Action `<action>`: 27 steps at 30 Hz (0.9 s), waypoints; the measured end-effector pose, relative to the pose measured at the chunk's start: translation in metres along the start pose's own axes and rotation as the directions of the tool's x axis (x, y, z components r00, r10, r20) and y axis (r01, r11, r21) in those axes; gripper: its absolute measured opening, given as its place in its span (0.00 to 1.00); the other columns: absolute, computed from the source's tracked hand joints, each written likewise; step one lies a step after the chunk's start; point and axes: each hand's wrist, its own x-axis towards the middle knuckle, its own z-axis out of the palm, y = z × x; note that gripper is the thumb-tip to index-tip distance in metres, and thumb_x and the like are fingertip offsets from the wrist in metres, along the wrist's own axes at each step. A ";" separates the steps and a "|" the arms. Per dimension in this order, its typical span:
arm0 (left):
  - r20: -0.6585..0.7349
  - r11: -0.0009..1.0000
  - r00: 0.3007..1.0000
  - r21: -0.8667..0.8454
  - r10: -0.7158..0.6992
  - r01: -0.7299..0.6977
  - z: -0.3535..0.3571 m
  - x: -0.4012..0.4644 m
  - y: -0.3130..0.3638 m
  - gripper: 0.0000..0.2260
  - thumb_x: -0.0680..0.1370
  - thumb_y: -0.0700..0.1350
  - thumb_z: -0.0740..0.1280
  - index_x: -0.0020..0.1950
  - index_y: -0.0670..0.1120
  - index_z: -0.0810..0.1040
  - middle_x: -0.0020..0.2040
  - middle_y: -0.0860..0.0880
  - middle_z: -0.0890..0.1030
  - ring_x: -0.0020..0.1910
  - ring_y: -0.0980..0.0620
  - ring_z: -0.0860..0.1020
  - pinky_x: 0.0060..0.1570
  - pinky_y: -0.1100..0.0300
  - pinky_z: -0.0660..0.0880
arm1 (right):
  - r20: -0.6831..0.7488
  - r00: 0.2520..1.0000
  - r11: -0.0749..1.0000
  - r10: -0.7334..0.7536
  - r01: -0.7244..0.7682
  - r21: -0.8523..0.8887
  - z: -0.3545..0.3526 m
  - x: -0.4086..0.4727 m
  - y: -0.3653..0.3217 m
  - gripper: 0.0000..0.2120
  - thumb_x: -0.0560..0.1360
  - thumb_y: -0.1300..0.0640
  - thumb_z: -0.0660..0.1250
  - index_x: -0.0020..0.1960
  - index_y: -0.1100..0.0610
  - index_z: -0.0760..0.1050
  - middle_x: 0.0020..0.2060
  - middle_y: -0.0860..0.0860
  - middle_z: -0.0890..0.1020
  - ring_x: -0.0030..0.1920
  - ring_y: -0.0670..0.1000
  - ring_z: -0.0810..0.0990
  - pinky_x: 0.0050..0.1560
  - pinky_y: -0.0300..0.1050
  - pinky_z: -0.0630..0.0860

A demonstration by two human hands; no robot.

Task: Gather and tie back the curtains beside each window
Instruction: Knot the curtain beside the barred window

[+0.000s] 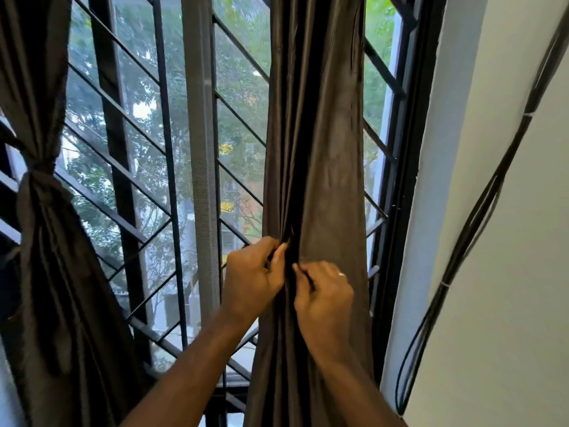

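Barred window (172, 124) ahead. Far off my left hand (251, 277), one curtain (46, 241) hangs knotted, done. Both it and my right hand (324, 298) pinch folds of the loose curtain (317, 149); tying remains.

Fingertips of both hands (289, 282) buried in curtain (320, 155) folds; curtain's top and hem cut off.

window grille (138, 186) behind, wall cables (480, 211) rightward
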 end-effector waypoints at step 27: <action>-0.007 0.993 0.994 -0.046 -0.109 0.108 0.009 0.003 -0.002 0.11 0.79 0.44 0.68 0.37 0.43 0.75 0.27 0.51 0.73 0.25 0.54 0.71 0.26 0.58 0.68 | -0.146 0.970 0.974 0.194 -0.208 -0.087 -0.051 0.021 0.018 0.20 0.74 0.56 0.76 0.65 0.55 0.79 0.60 0.55 0.77 0.61 0.56 0.73 0.61 0.53 0.71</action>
